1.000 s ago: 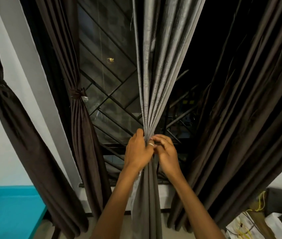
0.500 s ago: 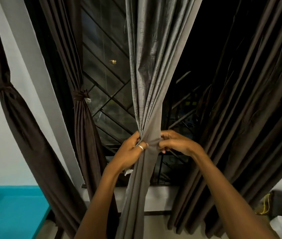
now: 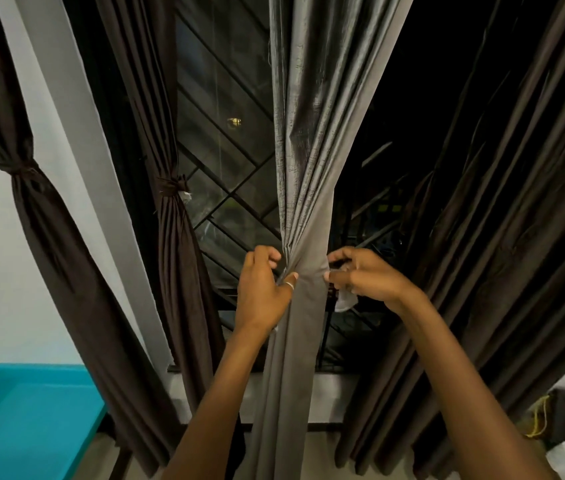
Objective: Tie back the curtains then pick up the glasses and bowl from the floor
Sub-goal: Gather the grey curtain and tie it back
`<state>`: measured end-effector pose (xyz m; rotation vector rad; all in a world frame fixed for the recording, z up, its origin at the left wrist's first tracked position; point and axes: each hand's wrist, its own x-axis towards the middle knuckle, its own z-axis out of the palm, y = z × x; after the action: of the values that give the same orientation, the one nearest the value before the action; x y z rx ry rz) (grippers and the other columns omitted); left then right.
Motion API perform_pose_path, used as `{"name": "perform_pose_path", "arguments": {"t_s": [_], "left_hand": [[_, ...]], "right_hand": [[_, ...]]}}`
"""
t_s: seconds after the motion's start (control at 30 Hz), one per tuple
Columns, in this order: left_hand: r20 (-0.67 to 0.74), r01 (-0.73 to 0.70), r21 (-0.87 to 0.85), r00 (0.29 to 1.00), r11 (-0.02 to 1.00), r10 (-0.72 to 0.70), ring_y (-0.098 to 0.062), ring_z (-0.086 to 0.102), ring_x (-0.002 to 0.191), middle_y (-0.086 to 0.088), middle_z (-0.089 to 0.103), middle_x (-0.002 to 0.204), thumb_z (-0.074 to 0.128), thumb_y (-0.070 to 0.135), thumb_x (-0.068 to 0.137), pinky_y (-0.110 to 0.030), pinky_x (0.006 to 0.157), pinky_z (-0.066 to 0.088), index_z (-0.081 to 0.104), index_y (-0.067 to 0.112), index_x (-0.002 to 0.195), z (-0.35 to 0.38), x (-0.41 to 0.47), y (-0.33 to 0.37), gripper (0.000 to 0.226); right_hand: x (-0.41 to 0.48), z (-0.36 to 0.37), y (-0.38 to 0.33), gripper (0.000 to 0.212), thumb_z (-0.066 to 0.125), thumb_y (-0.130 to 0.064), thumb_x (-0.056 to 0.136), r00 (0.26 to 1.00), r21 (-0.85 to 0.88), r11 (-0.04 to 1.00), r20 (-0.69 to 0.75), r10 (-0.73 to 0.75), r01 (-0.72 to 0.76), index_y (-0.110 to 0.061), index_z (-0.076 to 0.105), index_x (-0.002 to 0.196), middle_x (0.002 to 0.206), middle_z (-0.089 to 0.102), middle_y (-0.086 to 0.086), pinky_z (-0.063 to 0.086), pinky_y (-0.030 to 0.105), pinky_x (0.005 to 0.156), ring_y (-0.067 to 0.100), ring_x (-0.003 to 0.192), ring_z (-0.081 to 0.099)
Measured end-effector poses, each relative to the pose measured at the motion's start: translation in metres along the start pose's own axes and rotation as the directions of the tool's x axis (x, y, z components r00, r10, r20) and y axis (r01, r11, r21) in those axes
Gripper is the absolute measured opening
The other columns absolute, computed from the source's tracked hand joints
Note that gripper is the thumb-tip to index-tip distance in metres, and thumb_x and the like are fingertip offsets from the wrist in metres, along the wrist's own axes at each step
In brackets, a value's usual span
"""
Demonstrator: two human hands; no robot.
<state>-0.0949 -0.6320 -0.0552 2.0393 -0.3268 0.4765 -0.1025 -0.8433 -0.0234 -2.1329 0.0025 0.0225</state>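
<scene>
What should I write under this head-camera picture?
Left hand and right hand hold the gathered grey curtain before a dark window.

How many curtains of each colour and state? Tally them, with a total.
Tied brown curtains: 2
Loose brown curtain, taken as one: 1
Grey curtain, gripped by left hand and right hand: 1
Total: 4

Single view from a wide-angle camera worn on the head, looking forward at the window (image 3: 225, 150) from close range. The grey curtain (image 3: 308, 133) runs down frame centre. Both forearms enter from the lower edge, with the left hand (image 3: 262, 289) and right hand (image 3: 367, 278) near mid-frame. Verticals splay outward toward the top.
</scene>
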Motion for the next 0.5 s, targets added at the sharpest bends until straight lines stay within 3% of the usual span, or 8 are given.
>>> {"name": "perform_pose_path", "arguments": {"t_s": [0.1,0.17,0.23,0.33,0.43,0.5], "left_hand": [[-0.077,-0.043,0.089,0.996,0.995,0.05,-0.006,0.048,0.071,0.007,0.049,0.084,0.074,0.014,0.084,-0.02,0.06,0.04,0.05,0.022,0.089,0.007,-0.006,0.007,0.026],[-0.082,-0.079,0.112,0.993,0.991,0.088,-0.009,0.05,0.066,0.006,0.051,0.076,0.069,0.002,0.082,-0.032,0.059,0.047,0.053,0.022,0.08,0.011,-0.008,0.012,0.025],[-0.058,-0.115,0.084,0.991,0.99,0.12,-0.01,0.052,0.066,0.004,0.054,0.074,0.064,-0.006,0.078,-0.034,0.062,0.049,0.06,0.019,0.077,0.016,-0.008,0.014,0.026],[0.024,-0.117,0.01,0.993,0.993,0.116,-0.008,0.056,0.069,0.004,0.059,0.079,0.069,-0.001,0.081,-0.016,0.065,0.046,0.075,0.025,0.081,0.019,-0.008,0.013,0.026],[0.136,-0.04,-0.109,0.989,0.993,0.055,-0.006,0.06,0.076,0.004,0.062,0.088,0.066,0.007,0.088,-0.009,0.071,0.046,0.08,0.033,0.095,0.018,-0.005,0.008,0.03],[0.182,0.055,-0.132,0.983,0.99,-0.031,-0.003,0.061,0.079,0.006,0.063,0.092,0.06,0.015,0.094,-0.011,0.072,0.045,0.08,0.032,0.095,0.016,-0.003,0.008,0.026]], "right_hand": [[-0.009,0.009,0.001,0.018,0.066,-0.017,0.096,0.991,0.378,0.918,0.006,0.13,-0.123,-0.014,0.064,0.114,0.076,0.074,0.006,0.036,0.018,0.041,0.006,0.041,0.045],[-0.015,0.019,0.003,0.009,0.058,-0.01,0.099,0.986,0.61,0.78,0.018,0.166,-0.142,-0.009,0.063,0.107,0.078,0.074,0.011,0.029,0.016,0.034,0.005,0.035,0.035],[-0.018,0.031,0.006,0.009,0.053,-0.007,0.101,0.985,0.775,0.617,0.038,0.17,-0.137,-0.012,0.061,0.1,0.081,0.074,0.011,0.022,0.013,0.031,0.003,0.034,0.032],[-0.023,0.046,0.011,0.008,0.054,-0.013,0.102,0.982,0.861,0.5,-0.001,0.189,-0.095,-0.015,0.062,0.104,0.089,0.07,0.007,0.022,0.015,0.033,0.003,0.042,0.038],[-0.027,0.055,0.014,0.017,0.052,-0.018,0.104,0.981,0.859,0.511,-0.074,0.179,-0.029,-0.015,0.061,0.119,0.1,0.076,0.004,0.028,0.016,0.039,0.005,0.056,0.045],[-0.031,0.06,0.012,0.022,0.049,-0.019,0.106,0.986,0.865,0.501,-0.087,0.144,0.003,-0.016,0.059,0.124,0.112,0.077,0.004,0.037,0.019,0.052,0.006,0.07,0.06]]}}
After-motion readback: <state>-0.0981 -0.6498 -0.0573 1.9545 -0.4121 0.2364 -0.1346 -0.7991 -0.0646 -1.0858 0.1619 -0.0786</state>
